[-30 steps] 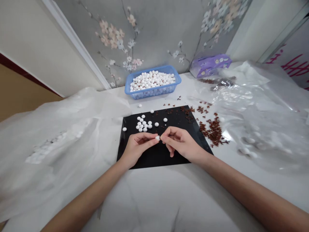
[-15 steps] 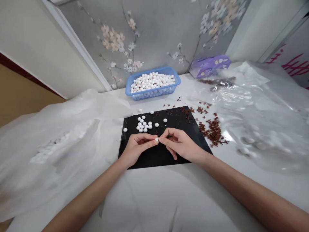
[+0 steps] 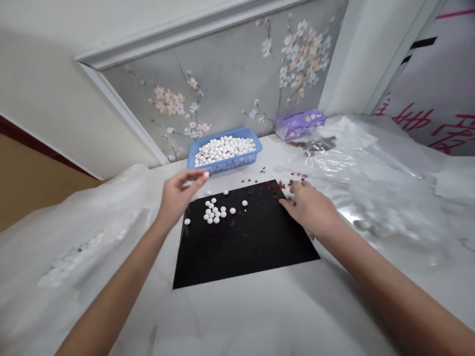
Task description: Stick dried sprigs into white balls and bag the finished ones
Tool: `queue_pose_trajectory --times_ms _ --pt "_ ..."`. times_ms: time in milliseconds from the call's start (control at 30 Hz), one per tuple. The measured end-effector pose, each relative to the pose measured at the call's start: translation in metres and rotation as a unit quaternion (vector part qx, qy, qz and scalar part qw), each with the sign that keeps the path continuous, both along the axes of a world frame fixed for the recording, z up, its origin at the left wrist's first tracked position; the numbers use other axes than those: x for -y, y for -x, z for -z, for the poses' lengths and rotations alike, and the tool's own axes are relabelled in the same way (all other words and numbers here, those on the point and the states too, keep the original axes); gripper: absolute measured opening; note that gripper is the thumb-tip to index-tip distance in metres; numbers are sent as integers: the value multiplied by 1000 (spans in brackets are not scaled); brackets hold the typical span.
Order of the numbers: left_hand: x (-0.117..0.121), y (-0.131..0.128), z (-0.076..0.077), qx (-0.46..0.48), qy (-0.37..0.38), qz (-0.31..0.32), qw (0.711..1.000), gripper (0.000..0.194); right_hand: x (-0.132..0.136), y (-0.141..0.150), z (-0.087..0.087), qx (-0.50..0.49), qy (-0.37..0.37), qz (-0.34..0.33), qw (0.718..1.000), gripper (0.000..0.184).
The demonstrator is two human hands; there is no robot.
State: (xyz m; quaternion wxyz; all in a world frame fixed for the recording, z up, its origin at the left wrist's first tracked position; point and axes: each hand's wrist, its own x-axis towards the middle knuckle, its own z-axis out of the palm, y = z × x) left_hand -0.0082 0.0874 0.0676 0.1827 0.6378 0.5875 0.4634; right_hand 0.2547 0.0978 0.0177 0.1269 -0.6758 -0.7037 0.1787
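My left hand (image 3: 180, 194) is closed in a pinch on a small white ball (image 3: 206, 174) with a brown bit showing on it, held up just in front of the blue basket (image 3: 256, 157). My right hand (image 3: 309, 205) reaches over the small brown star-shaped pieces (image 3: 275, 189) at the black mat's right edge. Its thumb and fingers are apart, the fingertips touching or just above the pieces. Loose white balls (image 3: 216, 220) lie in a cluster on the upper left of the black mat (image 3: 245, 257), with several more scattered around them.
White balls with some brown spots fill the blue basket against the floral wall panel (image 3: 222, 94). A purple pack (image 3: 300, 124) stands beside it to the right. Clear plastic bags (image 3: 393, 198) cover the right side; a whitish plastic sheet (image 3: 92, 212) lies at the left.
My hands have moved apart from the mat's middle. The left went up and left towards the basket with the white ball; the right went right to the brown pieces. The view has shifted.
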Motion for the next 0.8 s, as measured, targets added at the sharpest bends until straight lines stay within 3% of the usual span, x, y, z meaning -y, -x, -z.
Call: queue_pose_trajectory --times_ms 100,167,233,300,367,467,533,600,667,800 --pt "-55 14 -12 -148 -32 -54 987 26 -7 -5 7 45 36 3 998 26" --pt "-90 22 -10 -225 6 -91 970 26 -8 -4 10 46 28 -6 999 20" --pt "-115 27 -4 -240 24 -103 965 24 -8 -2 13 48 16 -13 999 18" --pt "-124 28 0 -251 19 -107 962 23 -8 -2 13 45 3 -17 999 16" --pt "-114 24 1 -258 -7 -112 960 26 -7 -1 13 36 -13 -17 999 16" --pt "-70 16 2 -293 -58 -95 950 29 -5 -1 11 6 -46 -13 999 17" --pt "-32 14 7 -422 -63 2 904 31 -3 0 10 -16 -71 -14 997 17" --pt "-2 18 14 -516 3 72 854 36 0 2 8 -31 -94 -16 995 16" --pt "14 29 22 -543 65 54 836 39 2 4 8 -37 -113 -17 993 14" --pt "9 60 32 -487 75 -49 869 47 4 6 10 -36 -130 -19 991 13"
